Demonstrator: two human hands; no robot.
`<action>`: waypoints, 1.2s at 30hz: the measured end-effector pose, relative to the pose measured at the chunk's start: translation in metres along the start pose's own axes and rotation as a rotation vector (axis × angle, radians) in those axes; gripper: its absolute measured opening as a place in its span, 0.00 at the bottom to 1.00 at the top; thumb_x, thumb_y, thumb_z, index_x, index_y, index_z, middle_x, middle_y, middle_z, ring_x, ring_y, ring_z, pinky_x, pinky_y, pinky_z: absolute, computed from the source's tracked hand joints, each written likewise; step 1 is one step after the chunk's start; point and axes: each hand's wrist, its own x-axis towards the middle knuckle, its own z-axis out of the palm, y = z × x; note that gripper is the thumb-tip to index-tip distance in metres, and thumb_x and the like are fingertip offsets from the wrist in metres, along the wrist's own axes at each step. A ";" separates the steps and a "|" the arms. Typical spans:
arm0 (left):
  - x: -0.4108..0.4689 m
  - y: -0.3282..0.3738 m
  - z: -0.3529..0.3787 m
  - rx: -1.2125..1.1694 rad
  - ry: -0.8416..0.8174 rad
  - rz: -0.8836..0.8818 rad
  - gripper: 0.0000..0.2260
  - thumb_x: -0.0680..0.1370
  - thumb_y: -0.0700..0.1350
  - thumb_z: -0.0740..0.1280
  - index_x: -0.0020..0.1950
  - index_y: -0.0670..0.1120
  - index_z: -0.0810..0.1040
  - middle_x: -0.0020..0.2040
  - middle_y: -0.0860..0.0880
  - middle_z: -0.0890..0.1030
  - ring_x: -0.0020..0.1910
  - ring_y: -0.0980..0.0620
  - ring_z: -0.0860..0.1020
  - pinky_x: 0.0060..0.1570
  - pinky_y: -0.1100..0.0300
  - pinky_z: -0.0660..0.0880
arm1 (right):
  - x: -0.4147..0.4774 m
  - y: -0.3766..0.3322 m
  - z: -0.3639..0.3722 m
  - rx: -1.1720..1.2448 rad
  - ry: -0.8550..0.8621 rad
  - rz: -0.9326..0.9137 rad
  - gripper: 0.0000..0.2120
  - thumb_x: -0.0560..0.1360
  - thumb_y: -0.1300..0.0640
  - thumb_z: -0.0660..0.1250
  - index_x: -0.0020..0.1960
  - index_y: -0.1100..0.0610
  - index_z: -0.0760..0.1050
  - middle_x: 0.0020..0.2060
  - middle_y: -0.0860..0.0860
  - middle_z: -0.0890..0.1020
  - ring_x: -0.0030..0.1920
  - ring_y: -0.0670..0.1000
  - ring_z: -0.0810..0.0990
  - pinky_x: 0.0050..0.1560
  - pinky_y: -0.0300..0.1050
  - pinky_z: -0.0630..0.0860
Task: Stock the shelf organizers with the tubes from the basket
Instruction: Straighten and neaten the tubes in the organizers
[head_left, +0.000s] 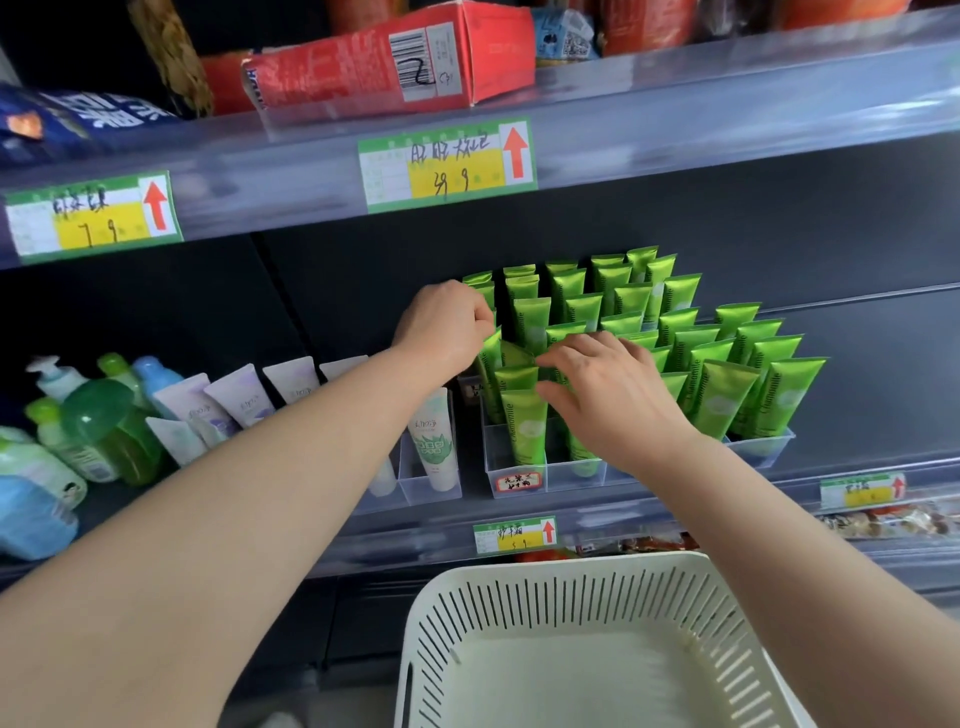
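Observation:
Several green tubes (722, 400) stand cap-down in rows inside clear plastic shelf organizers (519, 462) on the middle shelf. My left hand (447, 325) is closed around the top of a green tube (491, 358) in the leftmost row. My right hand (610, 395) lies over the front tubes just to its right, fingers spread and touching the tops of the tubes there. The cream slotted basket (519, 597) sits below the shelf at the bottom of the view, and its visible floor holds no tubes.
White and lilac tubes (239, 397) and a white tube with green print (434, 441) stand left of the organizers. Green and blue bottles (109, 426) fill the far left. Price tags (447, 163) hang on the upper shelf edge, under a red box (389, 57).

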 end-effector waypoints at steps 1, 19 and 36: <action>0.004 -0.001 0.001 0.045 -0.012 -0.015 0.06 0.75 0.42 0.69 0.41 0.51 0.83 0.42 0.51 0.81 0.42 0.48 0.77 0.44 0.57 0.75 | 0.001 0.000 0.000 0.006 0.009 0.007 0.17 0.80 0.47 0.57 0.66 0.51 0.73 0.61 0.48 0.76 0.64 0.53 0.70 0.67 0.57 0.63; 0.023 0.004 0.029 0.081 -0.014 -0.014 0.13 0.75 0.37 0.67 0.39 0.56 0.80 0.38 0.52 0.74 0.38 0.49 0.72 0.40 0.57 0.75 | 0.006 0.017 0.002 0.010 0.005 0.032 0.16 0.80 0.51 0.58 0.66 0.50 0.72 0.61 0.48 0.76 0.64 0.53 0.70 0.67 0.55 0.63; 0.004 -0.002 0.017 0.015 -0.110 0.173 0.03 0.76 0.48 0.71 0.48 0.54 0.84 0.46 0.55 0.81 0.45 0.54 0.77 0.45 0.61 0.72 | 0.005 0.001 0.005 0.021 0.018 0.039 0.21 0.76 0.64 0.58 0.67 0.52 0.72 0.62 0.50 0.76 0.66 0.55 0.68 0.67 0.57 0.62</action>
